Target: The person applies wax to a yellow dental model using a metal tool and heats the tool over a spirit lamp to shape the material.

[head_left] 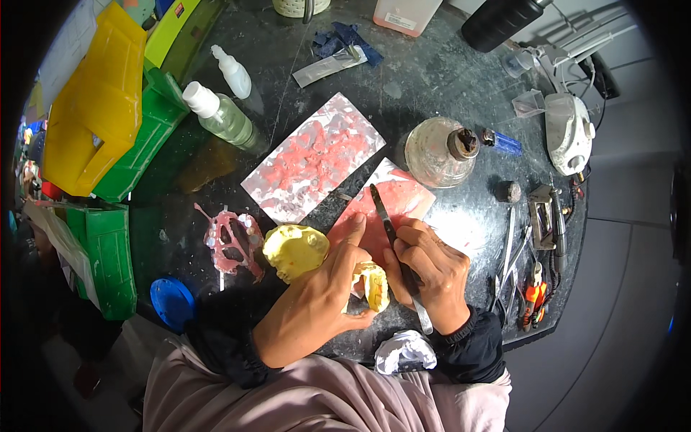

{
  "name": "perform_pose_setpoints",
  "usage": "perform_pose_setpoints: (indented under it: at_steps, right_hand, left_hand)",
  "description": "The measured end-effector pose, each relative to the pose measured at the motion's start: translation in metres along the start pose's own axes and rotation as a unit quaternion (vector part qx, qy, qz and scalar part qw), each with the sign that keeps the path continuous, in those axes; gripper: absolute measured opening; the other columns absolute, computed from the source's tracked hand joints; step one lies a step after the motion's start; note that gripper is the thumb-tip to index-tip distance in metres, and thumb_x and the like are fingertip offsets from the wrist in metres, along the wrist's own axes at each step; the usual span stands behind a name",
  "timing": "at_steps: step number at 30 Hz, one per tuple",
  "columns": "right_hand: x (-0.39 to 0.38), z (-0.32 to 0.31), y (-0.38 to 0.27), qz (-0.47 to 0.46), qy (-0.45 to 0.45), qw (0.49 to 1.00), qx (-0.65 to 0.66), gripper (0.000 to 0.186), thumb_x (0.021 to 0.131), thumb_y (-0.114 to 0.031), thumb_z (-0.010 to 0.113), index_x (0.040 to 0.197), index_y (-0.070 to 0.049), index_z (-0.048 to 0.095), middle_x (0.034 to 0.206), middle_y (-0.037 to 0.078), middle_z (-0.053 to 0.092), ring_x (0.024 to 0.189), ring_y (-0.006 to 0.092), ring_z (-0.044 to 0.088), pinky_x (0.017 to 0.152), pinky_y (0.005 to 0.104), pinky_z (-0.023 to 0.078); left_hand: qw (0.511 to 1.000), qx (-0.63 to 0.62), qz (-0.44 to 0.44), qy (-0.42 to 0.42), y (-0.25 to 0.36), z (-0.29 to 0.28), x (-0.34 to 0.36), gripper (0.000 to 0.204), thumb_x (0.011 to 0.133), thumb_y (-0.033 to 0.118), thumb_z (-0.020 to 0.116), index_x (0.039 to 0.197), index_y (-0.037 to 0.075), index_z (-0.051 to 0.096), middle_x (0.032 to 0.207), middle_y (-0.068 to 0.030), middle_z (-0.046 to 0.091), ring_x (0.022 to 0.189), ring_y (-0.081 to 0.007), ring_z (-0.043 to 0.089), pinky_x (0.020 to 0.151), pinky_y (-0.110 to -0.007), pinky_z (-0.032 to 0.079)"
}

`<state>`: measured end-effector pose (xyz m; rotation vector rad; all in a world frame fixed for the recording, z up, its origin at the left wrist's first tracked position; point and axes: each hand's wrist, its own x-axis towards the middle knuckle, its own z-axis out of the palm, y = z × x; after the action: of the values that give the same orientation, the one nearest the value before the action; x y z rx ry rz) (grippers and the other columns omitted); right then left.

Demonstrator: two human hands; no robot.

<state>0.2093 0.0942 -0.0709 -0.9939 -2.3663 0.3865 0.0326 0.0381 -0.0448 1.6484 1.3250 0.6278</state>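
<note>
No text is legible, even the pink container's (414, 9) label (401, 21).

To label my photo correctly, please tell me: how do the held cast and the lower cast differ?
Colour: the held cast is yellow, the lower cast white. Place: the held cast is in the left hand; the lower cast rests on the table. Both have bumpy, uneven surfaces.

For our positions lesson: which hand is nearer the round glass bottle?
Right. In view, the right hand is below the glass bottle; the left hand, farther, is lower left.
</note>
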Motion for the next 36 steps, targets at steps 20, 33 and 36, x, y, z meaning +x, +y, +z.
perform_pose_setpoints:
  at_steps: [20, 33, 36]
  right_hand:
    - [-0.006, 0.002, 0.007, 0.013, 0.051, 0.997, 0.055, 0.026, 0.061, 0.005, 0.069, 0.076, -0.005, 0.051, 0.083, 0.005, 0.060, 0.065, 0.0196, 0.063, 0.053, 0.0269, 0.051]
    - [-0.006, 0.002, 0.008, 0.011, 0.029, 0.999, 0.014, 0.026, 0.059, 0.003, 0.070, 0.076, -0.007, 0.053, 0.083, 0.003, 0.062, 0.067, 0.0182, 0.063, 0.055, 0.0256, 0.051]
    - [-0.003, 0.004, 0.008, 0.007, 0.051, 0.999, 0.010, 0.026, 0.060, 0.003, 0.071, 0.076, -0.007, 0.053, 0.081, 0.004, 0.062, 0.066, 0.0178, 0.064, 0.054, 0.0249, 0.051]
  left_hand:
    - [1.000, 0.010, 0.008, 0.006, 0.001, -0.001, 0.000, 0.058, 0.060, 0.010, 0.076, 0.104, 0.000, 0.038, 0.136, -0.0236, 0.030, 0.092, -0.0331, 0.056, 0.077, -0.035, 0.048]
    - [0.999, 0.042, 0.026, -0.003, 0.000, -0.002, 0.001, 0.101, 0.061, 0.012, 0.076, 0.135, -0.008, 0.010, 0.097, -0.0147, 0.051, 0.089, -0.0259, 0.056, 0.078, -0.031, 0.046]
    - [1.000, 0.017, 0.007, -0.003, 0.001, -0.002, 0.001, 0.070, 0.060, 0.012, 0.076, 0.112, -0.002, 0.032, 0.126, -0.0204, 0.037, 0.093, -0.0307, 0.055, 0.078, -0.034, 0.047]
